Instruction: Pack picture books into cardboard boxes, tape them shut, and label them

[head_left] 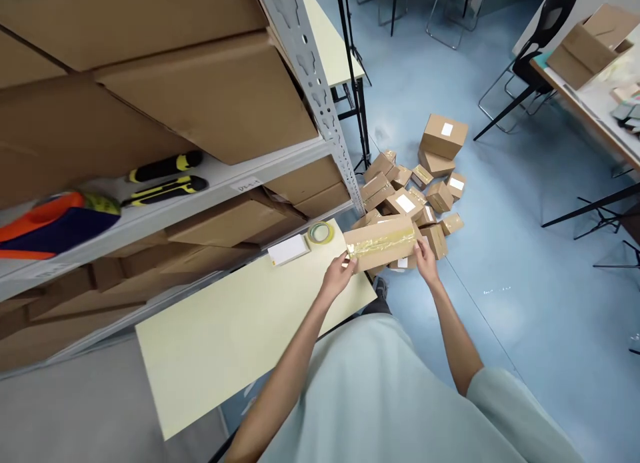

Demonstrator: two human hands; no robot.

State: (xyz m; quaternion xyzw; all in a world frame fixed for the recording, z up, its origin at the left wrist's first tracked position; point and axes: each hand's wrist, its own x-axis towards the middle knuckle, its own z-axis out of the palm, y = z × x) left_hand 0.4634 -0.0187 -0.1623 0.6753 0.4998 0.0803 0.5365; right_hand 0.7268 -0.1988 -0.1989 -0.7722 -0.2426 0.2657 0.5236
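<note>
A long cardboard box [385,241] with a strip of shiny yellowish packing tape along its face is held up between my two hands. My left hand [340,275] grips its left end, thumb near the tape's end. On the opposite end, the fingers of my right hand [426,259] are closed on the edge. The box hangs past the far right end of a pale yellow table [240,316], in front of a heap of cardboard boxes [400,199] on the floor. A roll of tape [321,233] and a stack of white labels [289,249] lie on the table.
At the left, a metal shelf [240,173] bears large cartons, box cutters [167,189] and an orange and navy item [57,226]. Its perforated post [310,69] rises beside a black stand. To the right are a desk [590,109] with an open carton and a black chair [545,43].
</note>
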